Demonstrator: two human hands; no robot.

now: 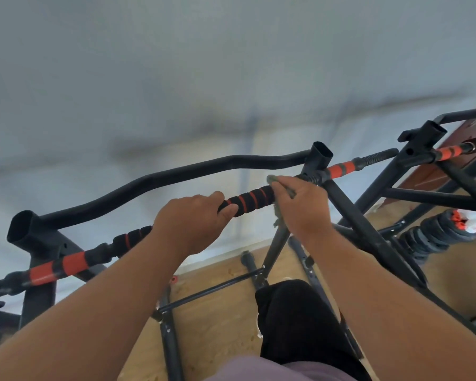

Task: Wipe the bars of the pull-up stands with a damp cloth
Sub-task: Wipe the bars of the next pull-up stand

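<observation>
The person's left hand point(188, 224) is curling around the black foam-padded bar with orange rings point(249, 200), thumb under, fingers over the top. Just to its right, the right hand point(300, 204) is wrapping a thin grey-green cloth point(279, 181) over the same bar, fingers closed down on it. The two hands are sitting near each other at mid-frame, a short stretch of padding showing between them. The bar is running long from lower left to upper right of the frame, ahead of a curved black steel tube point(176, 174).
</observation>
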